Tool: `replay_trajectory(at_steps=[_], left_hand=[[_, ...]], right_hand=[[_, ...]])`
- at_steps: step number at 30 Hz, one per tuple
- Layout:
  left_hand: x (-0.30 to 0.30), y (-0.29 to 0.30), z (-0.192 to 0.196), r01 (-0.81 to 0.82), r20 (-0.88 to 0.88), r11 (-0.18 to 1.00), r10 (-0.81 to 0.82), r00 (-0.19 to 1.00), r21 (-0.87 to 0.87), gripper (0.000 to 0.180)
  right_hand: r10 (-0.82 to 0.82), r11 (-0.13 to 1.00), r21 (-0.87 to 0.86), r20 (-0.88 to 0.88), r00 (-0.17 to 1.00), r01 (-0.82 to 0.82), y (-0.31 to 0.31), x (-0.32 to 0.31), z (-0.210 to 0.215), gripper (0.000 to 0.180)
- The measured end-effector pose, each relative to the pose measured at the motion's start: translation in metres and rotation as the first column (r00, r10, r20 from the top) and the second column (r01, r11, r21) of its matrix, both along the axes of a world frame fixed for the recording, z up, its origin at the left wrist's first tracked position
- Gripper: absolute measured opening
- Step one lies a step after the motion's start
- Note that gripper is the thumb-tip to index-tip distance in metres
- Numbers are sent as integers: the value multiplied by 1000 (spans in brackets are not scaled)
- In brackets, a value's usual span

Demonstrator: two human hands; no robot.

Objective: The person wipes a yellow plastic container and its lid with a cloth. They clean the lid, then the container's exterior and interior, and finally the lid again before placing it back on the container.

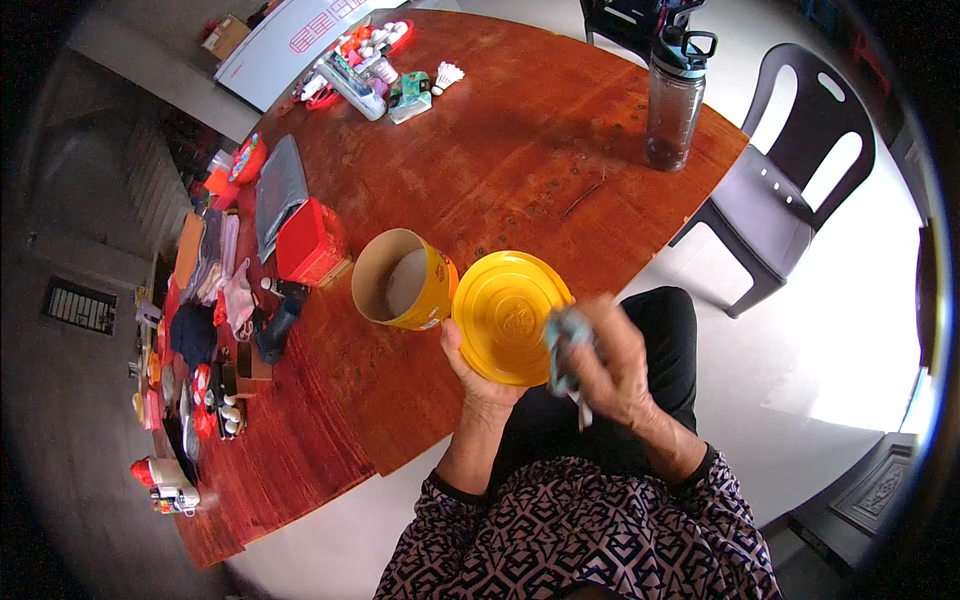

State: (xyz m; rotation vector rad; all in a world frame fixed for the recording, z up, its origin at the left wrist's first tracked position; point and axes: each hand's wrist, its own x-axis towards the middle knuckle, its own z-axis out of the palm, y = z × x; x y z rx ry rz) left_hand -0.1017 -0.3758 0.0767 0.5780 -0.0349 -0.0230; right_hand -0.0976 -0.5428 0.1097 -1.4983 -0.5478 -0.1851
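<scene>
A round yellow plastic lid (500, 345) is held up over my lap, just off the table's edge. My left hand (475, 375) grips it from below, with the thumb at its left rim. In my right hand (615, 360) is a bunched blue-grey cloth (567, 350), at the lid's right edge; the hand is partly blurred. Whether the cloth touches the lid I cannot tell. Just left of the lid stands a yellow cardboard canister (440, 290), its top open toward me and its inside pale.
A reddish wooden table (520, 150) spreads ahead. Left of the canister is a red box (312, 240), with cloths and bottles beyond. A clear water bottle (672, 110) stands far right, near a dark plastic chair (790, 190). A shuttlecock (447, 76) lies at the back.
</scene>
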Motion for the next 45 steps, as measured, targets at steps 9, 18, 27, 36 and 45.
replay_trajectory(at_steps=[9,18,27,36,45], left_hand=[[-10,-4,10,167,2,977,-168,986,-133,90],[-9,-17,26,98,62,979,-88,994,-181,95],[-7,-6,17,129,158,968,-96,983,-216,93],[-10,14,14,24,6,989,-23,1000,-147,87],[-6,7,10,70,-29,981,-77,997,-180,87]], right_hand=[[-100,966,-168,469,878,199,50,4,6,34],[-325,848,-239,470,820,473,50,41,15,42],[-290,817,-437,253,923,376,52,20,13,53],[283,928,-345,417,864,-138,46,11,14,51],[67,931,-343,507,859,129,46,22,7,50]])
